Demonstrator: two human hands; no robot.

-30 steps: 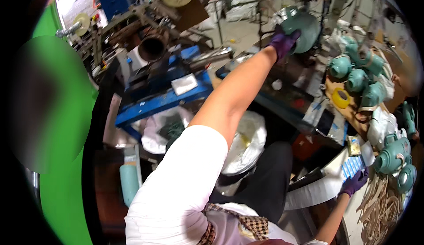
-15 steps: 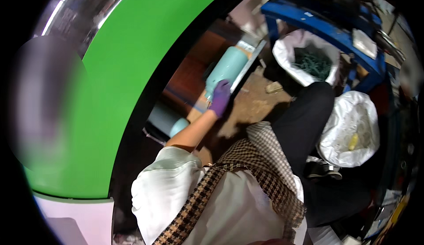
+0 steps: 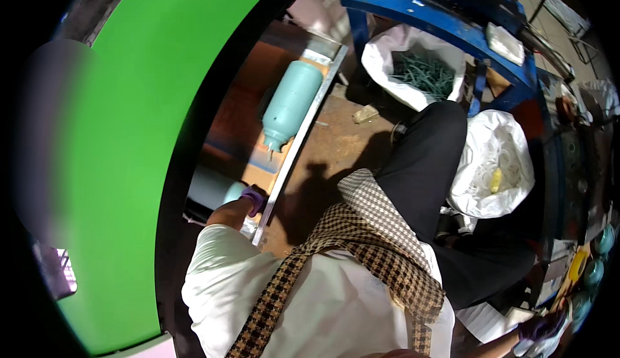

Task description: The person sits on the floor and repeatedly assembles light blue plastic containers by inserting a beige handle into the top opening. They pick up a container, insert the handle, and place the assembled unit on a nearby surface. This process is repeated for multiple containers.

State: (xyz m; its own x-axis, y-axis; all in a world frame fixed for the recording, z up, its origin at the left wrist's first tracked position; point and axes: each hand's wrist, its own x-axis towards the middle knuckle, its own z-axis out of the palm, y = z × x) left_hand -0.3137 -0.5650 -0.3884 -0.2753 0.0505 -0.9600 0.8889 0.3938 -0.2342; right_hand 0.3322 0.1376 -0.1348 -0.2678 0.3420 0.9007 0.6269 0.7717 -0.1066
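Observation:
A teal bottle-shaped piece (image 3: 292,105) lies on its side on a wooden ledge (image 3: 261,178) beside the green machine, a thin pin at its narrow end. My left hand (image 3: 254,200), in a purple glove, is at the ledge's near end. It covers part of a second teal piece (image 3: 234,193) next to a dark cylinder (image 3: 211,189); its fingers are mostly hidden. At the lower right rim my right hand (image 3: 541,327), gloved in purple, reaches towards several teal rounded pieces (image 3: 593,273). Something pale is by its fingers, too distorted to make out.
A curved green machine panel (image 3: 129,164) fills the left side. A metal strip (image 3: 303,135) edges the ledge. One white sack (image 3: 381,67) holds dark green scraps, another (image 3: 462,193) pale rings and a yellow piece. A blue bench frame (image 3: 420,16) stands at the far right.
My left hand has left the teal bottle-shaped piece and moved nearer to me along the ledge. My right hand has come into view at the lower right. The whole view has shifted.

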